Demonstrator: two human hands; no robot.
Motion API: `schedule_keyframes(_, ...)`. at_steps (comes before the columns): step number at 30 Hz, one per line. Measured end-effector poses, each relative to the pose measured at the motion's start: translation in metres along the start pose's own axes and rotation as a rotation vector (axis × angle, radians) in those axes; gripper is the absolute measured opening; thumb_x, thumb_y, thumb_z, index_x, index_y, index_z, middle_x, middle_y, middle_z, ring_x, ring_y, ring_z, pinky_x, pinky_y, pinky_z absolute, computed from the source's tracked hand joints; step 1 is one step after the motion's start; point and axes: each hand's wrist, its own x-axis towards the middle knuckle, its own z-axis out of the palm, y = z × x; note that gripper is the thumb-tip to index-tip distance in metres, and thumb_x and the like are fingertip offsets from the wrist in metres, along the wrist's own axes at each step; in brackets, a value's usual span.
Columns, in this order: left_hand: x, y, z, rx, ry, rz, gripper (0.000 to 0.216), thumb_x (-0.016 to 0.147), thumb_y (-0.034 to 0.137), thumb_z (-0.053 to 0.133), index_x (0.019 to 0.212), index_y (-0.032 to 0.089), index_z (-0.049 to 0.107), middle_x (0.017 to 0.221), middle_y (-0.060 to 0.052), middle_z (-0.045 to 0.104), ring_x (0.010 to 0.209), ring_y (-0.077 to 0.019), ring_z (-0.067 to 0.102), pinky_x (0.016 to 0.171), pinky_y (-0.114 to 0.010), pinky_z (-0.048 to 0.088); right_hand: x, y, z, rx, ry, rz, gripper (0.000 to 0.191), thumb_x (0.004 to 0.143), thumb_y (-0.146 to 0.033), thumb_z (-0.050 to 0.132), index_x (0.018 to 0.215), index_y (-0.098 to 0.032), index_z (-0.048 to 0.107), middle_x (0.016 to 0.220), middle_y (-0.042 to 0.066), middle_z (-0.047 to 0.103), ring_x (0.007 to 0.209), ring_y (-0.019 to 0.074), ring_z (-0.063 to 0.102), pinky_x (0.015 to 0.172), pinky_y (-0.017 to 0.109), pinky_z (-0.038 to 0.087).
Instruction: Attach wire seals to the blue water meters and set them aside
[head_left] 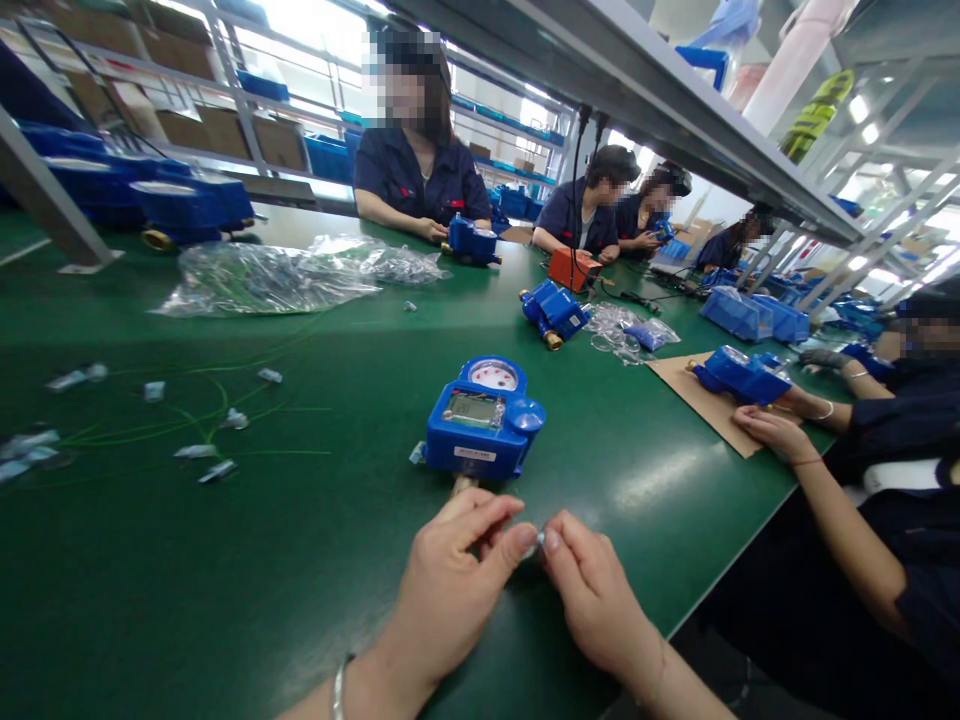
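Both hands meet at the near side of a blue water meter (480, 425), which has a round dial and a small grey display. Between the fingertips is a tiny pale-blue wire seal (539, 539), mostly covered by the fingers. My left hand (457, 570) pinches it from the left with thumb and fingers. From the right, my right hand (592, 585) grips it between thumb and forefinger. The meter rests on the green table, its near pipe end partly behind my left hand. A pale tag (417, 454) sticks out at its left side.
Several wire seals with green wires (217, 400) lie at left. Behind them is a clear plastic bag (270, 275). Another blue meter (553, 312) lies beyond, near an orange box (574, 268). At right, a co-worker's hands hold a meter (739, 375) over cardboard (697, 395).
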Motion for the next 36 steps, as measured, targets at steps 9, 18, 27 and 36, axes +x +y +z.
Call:
schedule_keyframes(9,0.003,-0.006,0.014,0.03,-0.296,-0.14,0.049,0.091,0.052,0.026,0.058,0.018,0.043,0.058,0.003,0.046,0.058,-0.0136,0.041,0.057,-0.026,0.03,-0.008,0.01,-0.006,-0.695,-0.019,-0.447,0.018,0.088,-0.015,0.033,0.075,-0.017,0.046,0.07,0.005,0.048,0.068,0.0181,0.041,0.065,0.033,0.03)
schedule_keyframes(18,0.0,-0.001,0.012,0.095,-0.169,-0.064,0.042,0.092,0.044,0.029,0.066,0.018,0.049,0.068,0.0,0.055,0.066,-0.0163,0.049,0.063,-0.028,0.034,-0.006,0.002,0.014,-0.05,-0.07,0.084,0.029,0.094,-0.031,0.024,0.077,-0.019,0.042,0.063,0.0,0.047,0.058,0.0139,0.044,0.057,0.027,0.036)
schedule_keyframes(27,0.004,0.0,0.014,0.049,-0.186,-0.124,0.045,0.09,0.047,0.026,0.063,0.018,0.048,0.066,-0.001,0.054,0.065,-0.0172,0.049,0.063,-0.028,0.036,0.0,0.013,0.006,-0.231,-0.089,-0.175,0.029,0.091,-0.023,0.029,0.069,-0.018,0.047,0.058,0.001,0.046,0.056,0.0147,0.043,0.058,0.029,0.036)
schedule_keyframes(36,0.007,-0.003,0.012,0.049,-0.177,-0.151,0.046,0.089,0.051,0.026,0.063,0.018,0.046,0.066,0.0,0.052,0.065,-0.0169,0.047,0.063,-0.028,0.037,0.002,0.012,0.002,-0.55,0.053,-0.354,0.022,0.09,-0.022,0.036,0.082,-0.015,0.055,0.076,0.008,0.055,0.072,0.019,0.047,0.07,0.035,0.036)
